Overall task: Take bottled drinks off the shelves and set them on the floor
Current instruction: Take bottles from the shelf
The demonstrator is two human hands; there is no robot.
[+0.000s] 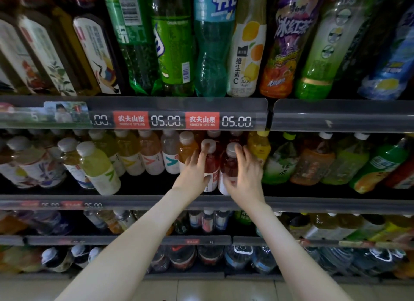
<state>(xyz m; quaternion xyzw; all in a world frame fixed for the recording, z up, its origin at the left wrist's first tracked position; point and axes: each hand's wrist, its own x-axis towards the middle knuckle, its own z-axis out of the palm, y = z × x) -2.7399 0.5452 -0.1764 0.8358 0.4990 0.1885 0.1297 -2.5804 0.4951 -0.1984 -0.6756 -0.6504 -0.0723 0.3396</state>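
Head view: a shop drinks rack is seen from close in, dimly lit. On the price strip [165, 120] under the top row, red tags reading "农夫山泉 NONGFU SPRING" are seen twice, each followed by "05.00". Above it, tall bottles are stood in a row; "维生素C" is read on a white bottle with fruit pictures [246, 60], and "冰红茶" on a purple-label bottle [289, 31] beside it. On the middle shelf [313, 205], white-capped bottles of yellow, orange and red drink are lined up. The left red bottle [211, 166] is gripped by the left hand [192, 175], with the thumb laid across its label and a finger reaching to the cap. The right red bottle [229, 166], touching the first, is clasped by the right hand [245, 177], fingers curled round its far side. Both bottles are stood on the shelf. Two lower shelves of bottles are noted, their labels too blurred to read. A pale tiled floor [212, 289] is seen below.
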